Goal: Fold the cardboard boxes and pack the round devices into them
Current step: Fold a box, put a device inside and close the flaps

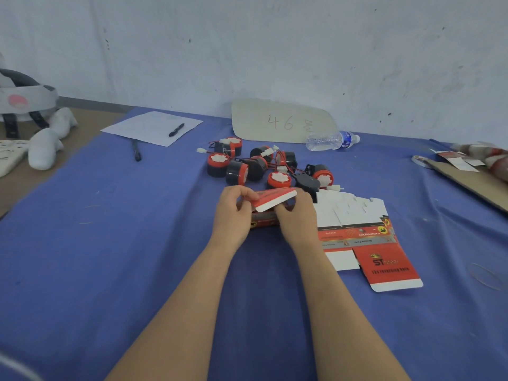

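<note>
**Almost shut: a lid flap bent over one small red box**

Evidently the person was working on the top of one box, a small red carton standing on the blue-covered desk straight in front of them. The left hand pinched the left end of the lid flap between thumb and fingertips. The right hand had its fingers curled round the flap's other end, at three o'clock. Neither hand was slack. Held from both ends like that, the flap could be creased evenly and steered toward the opening, which I took to be the step in hand. Whether a device already sat inside I could not tell, because the hands hid the opening.

The round devices, black drums with red faces and trailing wires, lay heaped at twelve o'clock from the box, near enough to reach without shifting. At three to four o'clock, just beside the right wrist, lay the flat box blanks, some white side up, presumably staged for the next rounds. Further off at one o'clock a water bottle lay on its side by a card marked 46.
</note>
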Demonstrator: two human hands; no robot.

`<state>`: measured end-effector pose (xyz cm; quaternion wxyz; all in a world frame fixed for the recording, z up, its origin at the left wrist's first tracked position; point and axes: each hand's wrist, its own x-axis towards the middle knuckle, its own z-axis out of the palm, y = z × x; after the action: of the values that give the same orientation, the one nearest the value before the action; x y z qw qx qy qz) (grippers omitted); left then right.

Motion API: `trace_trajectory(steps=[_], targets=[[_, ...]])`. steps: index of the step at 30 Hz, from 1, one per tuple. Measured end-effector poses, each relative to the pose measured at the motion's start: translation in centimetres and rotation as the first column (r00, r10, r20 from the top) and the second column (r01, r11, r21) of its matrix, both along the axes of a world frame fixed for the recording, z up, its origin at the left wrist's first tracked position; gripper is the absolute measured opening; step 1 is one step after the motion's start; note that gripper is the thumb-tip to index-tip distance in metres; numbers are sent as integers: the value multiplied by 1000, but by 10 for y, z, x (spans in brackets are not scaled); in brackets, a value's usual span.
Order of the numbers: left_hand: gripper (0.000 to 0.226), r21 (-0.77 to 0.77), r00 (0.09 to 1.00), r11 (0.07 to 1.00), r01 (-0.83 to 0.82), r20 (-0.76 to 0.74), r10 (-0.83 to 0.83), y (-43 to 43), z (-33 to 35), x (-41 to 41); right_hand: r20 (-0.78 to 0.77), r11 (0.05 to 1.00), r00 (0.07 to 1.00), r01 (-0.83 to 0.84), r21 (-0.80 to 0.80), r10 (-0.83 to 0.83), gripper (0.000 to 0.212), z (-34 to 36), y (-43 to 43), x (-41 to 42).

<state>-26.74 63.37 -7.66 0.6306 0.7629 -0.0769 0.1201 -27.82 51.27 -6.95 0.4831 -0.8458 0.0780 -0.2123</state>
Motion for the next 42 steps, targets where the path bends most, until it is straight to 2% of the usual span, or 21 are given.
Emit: trace_trajectory(steps=[2, 3, 5, 7, 9, 15, 23, 26, 29, 34, 36, 39, 42], targets=[[40, 22, 999, 999, -33, 18, 33, 0, 0, -1, -17, 993, 996, -82, 83, 84, 53, 2, -3, -3], [37, 39, 998, 998, -51, 31, 49, 1, 0, 0, -45, 988, 988, -143, 64, 146, 60, 2, -6, -3], [24, 78, 997, 995, -68, 42, 65, -1, -1, 1, -156, 965, 955, -261, -37, 253, 61, 5, -15, -5], [13, 120, 998, 992, -34, 48, 29, -1, -3, 1, -241, 941, 917, -337, -42, 317, 60, 7, -22, -7], [26, 234, 995, 972, 1, 100, -25, 2, -5, 1, -237, 932, 907, -362, -14, 349, 59, 7, -24, -8], [30, 304, 983, 953, -8, 179, -49, 7, -7, 2, -115, 965, 960, -261, -26, 256, 43, 4, -22, -8], [25, 230, 982, 968, -104, 178, 64, 4, -5, -1, -30, 993, 993, -114, -40, 112, 36, 1, -12, -6], [20, 227, 981, 969, -99, 185, 57, 2, -4, -2, -33, 990, 991, -132, -47, 131, 34, 1, -10, -5], [15, 173, 987, 982, -81, 147, 56, 2, -3, -1, -54, 984, 984, -168, 56, 171, 28, 2, -9, -5], [14, 144, 990, 982, -123, 80, 112, -2, -3, 0, -98, 968, 990, -77, 237, 103, 25, 2, -2, -4], [21, 90, 990, 986, -142, 9, 141, -5, -1, -1, -120, 954, 989, -45, 298, 84, 29, 3, 2, -2], [40, 24, 982, 994, -107, -156, 110, -11, 3, -3, -226, 896, 969, 12, 444, 99, 44, 6, 1, -1], [40, 7, 971, 996, -93, -223, 92, -10, 3, -1, -295, 826, 943, 41, 563, 154, 37, 10, -1, 0]])
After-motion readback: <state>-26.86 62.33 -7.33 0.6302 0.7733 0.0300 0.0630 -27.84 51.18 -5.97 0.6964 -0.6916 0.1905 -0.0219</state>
